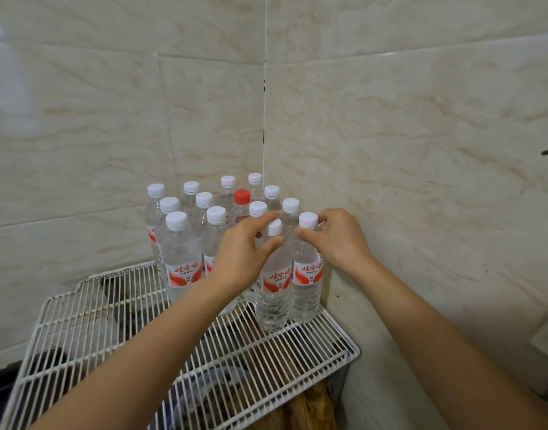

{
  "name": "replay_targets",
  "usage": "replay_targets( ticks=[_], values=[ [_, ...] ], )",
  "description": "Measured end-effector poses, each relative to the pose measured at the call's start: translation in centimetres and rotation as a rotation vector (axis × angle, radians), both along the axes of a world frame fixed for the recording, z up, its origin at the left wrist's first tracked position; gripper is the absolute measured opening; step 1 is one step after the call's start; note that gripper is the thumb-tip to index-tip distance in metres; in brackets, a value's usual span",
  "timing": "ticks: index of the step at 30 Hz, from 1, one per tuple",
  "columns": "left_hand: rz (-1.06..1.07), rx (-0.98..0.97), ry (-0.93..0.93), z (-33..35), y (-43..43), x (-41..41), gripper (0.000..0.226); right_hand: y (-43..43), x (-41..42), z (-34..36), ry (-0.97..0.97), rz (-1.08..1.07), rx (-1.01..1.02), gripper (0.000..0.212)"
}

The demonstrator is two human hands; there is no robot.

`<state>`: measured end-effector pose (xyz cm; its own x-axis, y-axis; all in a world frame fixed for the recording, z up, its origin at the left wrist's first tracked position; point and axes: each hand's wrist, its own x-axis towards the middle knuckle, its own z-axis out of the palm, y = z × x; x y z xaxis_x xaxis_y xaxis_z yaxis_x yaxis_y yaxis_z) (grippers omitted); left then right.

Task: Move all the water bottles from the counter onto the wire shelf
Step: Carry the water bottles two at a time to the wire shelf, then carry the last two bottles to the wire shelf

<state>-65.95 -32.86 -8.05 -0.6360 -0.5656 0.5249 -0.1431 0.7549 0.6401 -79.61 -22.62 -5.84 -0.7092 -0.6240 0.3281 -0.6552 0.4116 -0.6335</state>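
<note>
The corner was all glossy cream wall tiles (80,119) veined with tan, and the two walls met in a dark grout line that ran down behind the bottles. Below them a white wire shelf (89,321) stretched from the lower left up into the corner. Through its bars I could make out dark shapes, and something tan at the lower right, too dim to name.

The water bottles (181,262) stood upright in a tight cluster at the back of the shelf, pushed into the corner. They were clear plastic with clear water inside, white caps and red-and-white labels. In the middle of the pack stood one red-capped bottle (242,197). Every bottle I could see was on the shelf.

The left hand (244,243) reached in from the lower left. Its fingers were curled about the neck of the front bottle (272,293), thumb just under the white cap and forefinger arched behind it. Right beside that one, nearest the right-hand wall, stood the right-end bottle (307,293). The right hand (341,237) pinched it at the neck, thumb on the near side and forefinger up by the cap. Both bottles stood upright with their bases on the wires.
</note>
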Motion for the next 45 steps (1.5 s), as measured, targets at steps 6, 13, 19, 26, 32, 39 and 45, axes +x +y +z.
replay_targets(
  ticks=[6, 13, 19, 26, 32, 39, 45],
  values=[
    [-0.011, -0.006, -0.031, -0.3, 0.5, 0.9, 0.060, 0.9, 1.3, -0.3, -0.010, -0.007, -0.106, 0.057],
    [0.071, 0.018, -0.072, -1.5, -0.5, 6.6, 0.048, 0.3, 6.4, -0.3, 0.038, 0.119, -0.219, 0.032],
    [0.224, -0.018, -0.103, -3.0, -2.7, 17.4, 0.031, -2.8, 15.4, -1.4, 0.040, 0.330, -0.183, 0.030],
    [0.437, 0.077, -0.291, -6.5, -4.0, 35.5, 0.038, -8.3, 31.3, -6.0, 0.090, 0.599, 0.001, 0.034],
    [0.710, 0.163, -0.344, -11.1, -2.8, 53.8, 0.037, -11.1, 49.0, -11.2, 0.071, 0.826, 0.148, 0.037],
    [1.012, 0.335, -0.412, -14.5, 1.4, 73.2, 0.037, -12.0, 68.4, -14.2, 0.109, 1.094, 0.295, 0.043],
    [1.293, 0.439, -0.396, -15.9, 5.0, 86.5, 0.037, -12.9, 81.7, -15.6, 0.195, 1.337, 0.370, 0.047]
  ],
)
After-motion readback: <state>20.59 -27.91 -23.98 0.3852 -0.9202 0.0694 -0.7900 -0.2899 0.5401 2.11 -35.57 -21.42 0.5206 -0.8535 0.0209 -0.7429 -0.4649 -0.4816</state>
